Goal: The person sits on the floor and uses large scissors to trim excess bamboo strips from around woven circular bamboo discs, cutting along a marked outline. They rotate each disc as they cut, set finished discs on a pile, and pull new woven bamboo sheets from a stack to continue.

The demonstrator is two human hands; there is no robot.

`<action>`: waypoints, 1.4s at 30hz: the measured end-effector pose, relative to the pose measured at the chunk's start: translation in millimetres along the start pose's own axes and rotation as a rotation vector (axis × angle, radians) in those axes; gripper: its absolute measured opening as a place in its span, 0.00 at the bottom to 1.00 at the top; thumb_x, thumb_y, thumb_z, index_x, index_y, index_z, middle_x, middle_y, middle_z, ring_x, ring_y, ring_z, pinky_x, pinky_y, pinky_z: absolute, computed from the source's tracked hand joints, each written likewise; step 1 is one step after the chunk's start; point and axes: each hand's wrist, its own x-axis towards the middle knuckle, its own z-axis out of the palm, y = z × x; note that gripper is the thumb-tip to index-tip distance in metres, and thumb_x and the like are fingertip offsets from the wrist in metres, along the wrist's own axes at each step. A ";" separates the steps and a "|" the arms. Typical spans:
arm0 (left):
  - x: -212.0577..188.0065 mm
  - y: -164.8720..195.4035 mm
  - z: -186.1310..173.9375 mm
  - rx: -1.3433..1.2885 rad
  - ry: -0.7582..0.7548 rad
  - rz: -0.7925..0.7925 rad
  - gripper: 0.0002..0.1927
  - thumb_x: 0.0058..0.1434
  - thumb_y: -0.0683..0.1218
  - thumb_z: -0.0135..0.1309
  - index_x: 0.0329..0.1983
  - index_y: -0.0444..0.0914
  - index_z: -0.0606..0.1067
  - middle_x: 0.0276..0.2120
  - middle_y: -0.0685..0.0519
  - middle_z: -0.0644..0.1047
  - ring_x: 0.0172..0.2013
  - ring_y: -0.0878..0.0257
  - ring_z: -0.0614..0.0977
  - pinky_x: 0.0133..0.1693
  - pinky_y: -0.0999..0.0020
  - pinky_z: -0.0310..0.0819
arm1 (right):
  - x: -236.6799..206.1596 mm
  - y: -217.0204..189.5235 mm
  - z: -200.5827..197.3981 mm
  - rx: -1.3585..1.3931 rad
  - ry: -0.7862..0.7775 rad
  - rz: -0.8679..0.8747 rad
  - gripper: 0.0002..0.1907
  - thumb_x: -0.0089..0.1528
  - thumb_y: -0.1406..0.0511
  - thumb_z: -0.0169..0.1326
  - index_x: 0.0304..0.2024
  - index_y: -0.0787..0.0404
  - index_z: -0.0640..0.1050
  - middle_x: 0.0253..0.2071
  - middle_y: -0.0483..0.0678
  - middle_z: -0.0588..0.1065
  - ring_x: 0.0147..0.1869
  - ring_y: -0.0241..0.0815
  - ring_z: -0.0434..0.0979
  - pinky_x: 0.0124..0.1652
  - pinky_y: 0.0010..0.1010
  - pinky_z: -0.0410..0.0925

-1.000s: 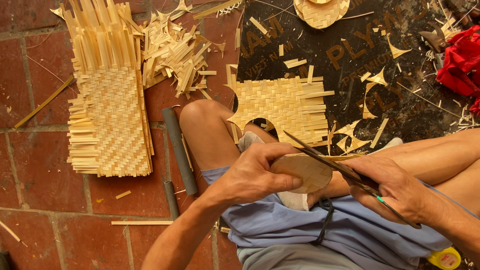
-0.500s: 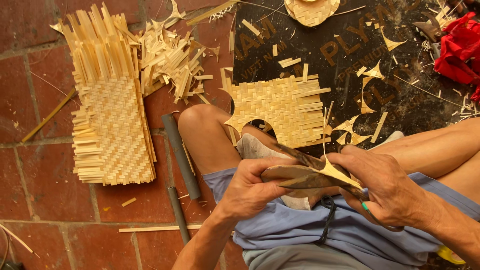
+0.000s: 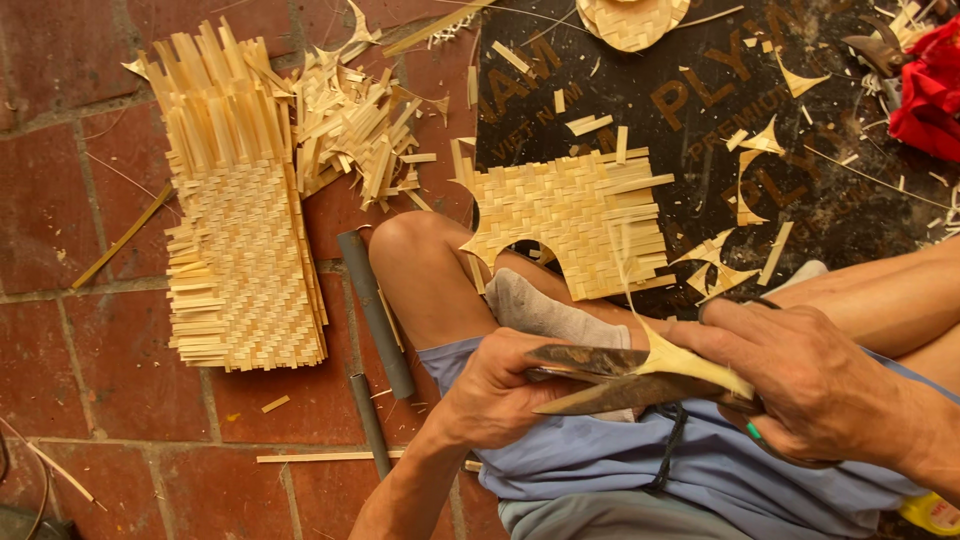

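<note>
Since the earlier frame the hands have drawn closer together over the lap, and the shears (image 3: 610, 378) now lie nearly level, their blades almost closed on a pale bamboo piece (image 3: 690, 365) instead of gaping wide. The left hand (image 3: 500, 395) has its fingers wrapped round the dark blade end and whatever lies beneath it. The right hand (image 3: 810, 385) has its fingers closed on the shear handles, with the pale offcut running under its thumb.

On the floor, a woven mat with a curved bite cut from it (image 3: 575, 215) lies on the near edge of a dark printed board (image 3: 700, 90), just beyond the knee. A longer woven strip (image 3: 245, 260) lies on the red floor tiles (image 3: 60, 200) to the left, beside a heap of bamboo scraps (image 3: 350, 130). A grey tube (image 3: 375, 315) rests between that strip and the leg.
</note>
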 end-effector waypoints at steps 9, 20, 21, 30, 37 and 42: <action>-2.1 26.8 0.0 0.395 -0.040 0.137 0.09 0.69 0.37 0.58 0.52 0.33 0.79 0.42 0.51 0.83 0.43 0.69 0.85 0.47 0.73 0.81 | 3.4 -5.4 -8.7 -0.137 0.007 -0.041 0.48 0.36 0.64 0.65 0.62 0.61 0.72 0.36 0.48 0.72 0.38 0.49 0.76 0.31 0.41 0.67; -2.9 15.7 -7.6 0.292 -0.047 0.037 0.09 0.68 0.36 0.58 0.51 0.32 0.79 0.37 0.51 0.82 0.38 0.71 0.80 0.43 0.75 0.78 | 0.7 9.0 -4.4 -0.129 -0.092 -0.047 0.44 0.41 0.64 0.65 0.62 0.61 0.71 0.35 0.46 0.72 0.37 0.46 0.77 0.31 0.40 0.67; -4.7 14.7 -10.6 0.307 -0.035 0.000 0.10 0.67 0.36 0.58 0.50 0.32 0.80 0.34 0.52 0.81 0.35 0.72 0.79 0.40 0.75 0.76 | 0.4 14.3 -4.0 -0.127 -0.092 -0.063 0.43 0.42 0.65 0.65 0.61 0.62 0.71 0.36 0.46 0.72 0.37 0.46 0.77 0.31 0.40 0.67; 27.9 -34.9 -0.1 -0.077 0.391 -0.082 0.13 0.60 0.38 0.66 0.47 0.27 0.80 0.38 0.52 0.83 0.37 0.69 0.81 0.40 0.74 0.79 | 17.4 19.0 31.9 0.676 0.354 0.079 0.32 0.56 0.71 0.60 0.62 0.69 0.68 0.43 0.46 0.75 0.42 0.35 0.76 0.42 0.26 0.71; 107.5 -57.9 -12.6 -0.038 0.484 -0.113 0.13 0.69 0.47 0.60 0.44 0.30 0.79 0.32 0.57 0.77 0.31 0.73 0.73 0.30 0.77 0.68 | 38.0 48.9 66.8 1.130 0.815 0.652 0.23 0.58 0.73 0.58 0.57 0.69 0.74 0.36 0.47 0.73 0.29 0.37 0.73 0.26 0.31 0.69; 226.4 -29.5 -64.2 0.047 0.536 0.048 0.19 0.73 0.51 0.55 0.42 0.27 0.76 0.35 0.47 0.78 0.34 0.62 0.78 0.36 0.66 0.76 | 8.3 97.8 51.3 1.054 1.094 0.623 0.20 0.63 0.73 0.57 0.57 0.71 0.73 0.37 0.49 0.73 0.30 0.37 0.75 0.27 0.30 0.72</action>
